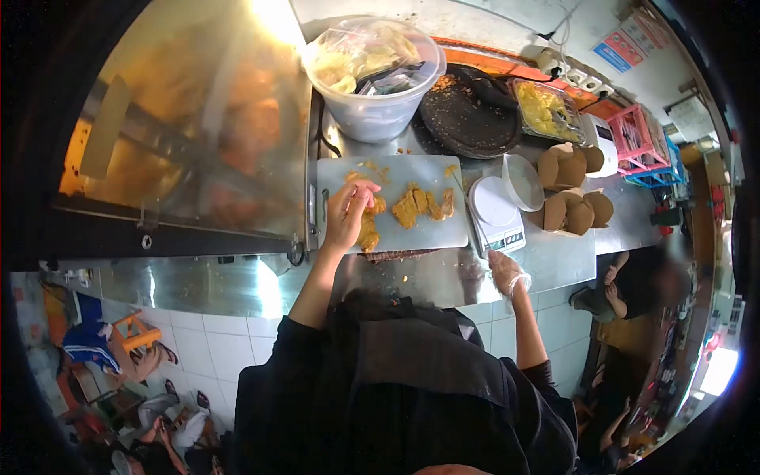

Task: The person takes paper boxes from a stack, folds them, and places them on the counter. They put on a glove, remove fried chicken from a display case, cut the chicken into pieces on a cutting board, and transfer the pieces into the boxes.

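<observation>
My left hand (351, 210) is bare and hangs over the left part of the pale cutting board (427, 165), its fingers curled together. Right beside and under it lies a golden fried chicken piece (369, 234), partly covered by the hand; whether the fingers grip anything is hidden. Cut chicken strips (417, 206) lie at the middle and right of the board. My right hand (505, 271), in a clear plastic glove, is closed on a long thin utensil (476, 226), whose kind I cannot make out. The white kitchen scale (505, 240) is just beyond that hand.
A clear bowl (523, 183) leans by the scale, next to open brown food boxes (564, 212). Behind are a dark stone mortar (467, 119), a bucket of plastic bags (372, 111) and a tub with yellow contents (546, 109). A glass cabinet (190, 119) borders the left. Other people are around.
</observation>
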A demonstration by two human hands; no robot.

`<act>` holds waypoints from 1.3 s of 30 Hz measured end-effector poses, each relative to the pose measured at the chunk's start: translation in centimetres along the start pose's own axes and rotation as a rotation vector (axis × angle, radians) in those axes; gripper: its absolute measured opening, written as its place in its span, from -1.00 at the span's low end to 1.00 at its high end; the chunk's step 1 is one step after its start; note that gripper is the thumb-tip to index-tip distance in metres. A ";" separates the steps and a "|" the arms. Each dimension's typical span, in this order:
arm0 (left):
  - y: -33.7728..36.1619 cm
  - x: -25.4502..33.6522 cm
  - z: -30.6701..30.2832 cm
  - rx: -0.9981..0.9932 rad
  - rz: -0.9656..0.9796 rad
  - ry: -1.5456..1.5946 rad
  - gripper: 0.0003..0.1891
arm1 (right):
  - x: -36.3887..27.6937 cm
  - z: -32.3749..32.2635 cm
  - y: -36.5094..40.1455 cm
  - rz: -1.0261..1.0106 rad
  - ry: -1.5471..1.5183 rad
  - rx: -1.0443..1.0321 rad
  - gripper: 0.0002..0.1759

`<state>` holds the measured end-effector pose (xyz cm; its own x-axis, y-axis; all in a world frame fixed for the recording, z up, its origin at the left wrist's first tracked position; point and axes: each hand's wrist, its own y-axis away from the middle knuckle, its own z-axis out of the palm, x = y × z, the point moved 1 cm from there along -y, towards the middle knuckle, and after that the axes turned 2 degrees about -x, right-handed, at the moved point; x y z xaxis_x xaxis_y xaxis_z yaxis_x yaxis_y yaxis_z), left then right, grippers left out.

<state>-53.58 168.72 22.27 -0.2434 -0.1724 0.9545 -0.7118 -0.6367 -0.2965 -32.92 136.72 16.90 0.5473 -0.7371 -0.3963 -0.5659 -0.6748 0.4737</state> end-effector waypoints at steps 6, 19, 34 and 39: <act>1.6 -1.1 0.5 0.036 -0.074 0.037 -0.79 | -0.3 -1.1 -2.4 0.053 -0.095 -0.168 -0.33; 4.0 -2.0 0.4 0.129 -0.117 0.052 -0.81 | 5.8 -1.9 -4.7 -0.338 0.145 -0.167 -0.52; 7.9 -0.9 -0.3 0.530 0.130 -0.184 -0.76 | -10.6 -0.2 0.8 -0.318 -0.010 -0.338 -0.50; 9.5 1.0 -1.2 0.576 0.188 -0.291 -0.66 | -19.3 6.7 -0.6 -0.172 -0.358 -0.419 -0.61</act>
<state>-61.36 163.40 20.35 -0.0836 -0.4639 0.8819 -0.1898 -0.8614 -0.4711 -47.24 151.15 18.99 0.3252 -0.6335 -0.7021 -0.1548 -0.7681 0.6213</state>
